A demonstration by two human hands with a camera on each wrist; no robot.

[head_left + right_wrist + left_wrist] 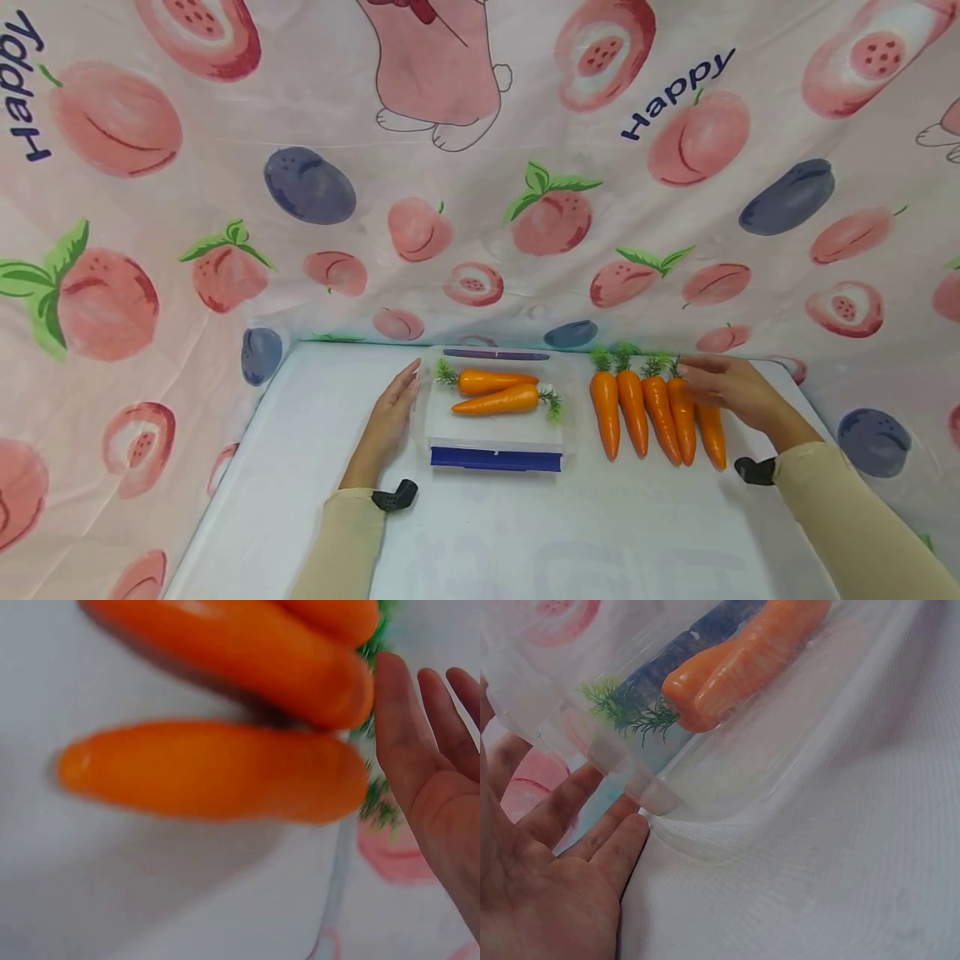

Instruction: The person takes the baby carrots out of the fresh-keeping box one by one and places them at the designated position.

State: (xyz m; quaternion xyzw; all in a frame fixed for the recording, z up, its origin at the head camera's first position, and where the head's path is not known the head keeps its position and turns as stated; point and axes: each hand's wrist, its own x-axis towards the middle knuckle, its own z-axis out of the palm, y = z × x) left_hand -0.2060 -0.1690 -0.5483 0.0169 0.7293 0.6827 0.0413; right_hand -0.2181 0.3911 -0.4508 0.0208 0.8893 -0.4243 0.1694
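Observation:
A clear plastic box (442,429) with blue side latches (495,459) sits on the table. Inside it lie two orange carrots (497,400) with green tops, pointing opposite ways. My left hand (386,425) is at the box's left side; in the left wrist view its extended fingertips (630,829) meet the clear wall. To the right, several more carrots (632,412) lie in a row, tips toward me. Over the top ends of the rightmost ones hovers my right hand (731,387), partly covering them. Its fingers (397,705) are extended beside the leafy tops, holding nothing.
Behind the table hangs a pink fruit-print cloth (465,217), which also covers both sides. The white table (495,533) extends in front of the box and carrots. A black wrist device (395,496) is on the left wrist, another (754,471) on the right.

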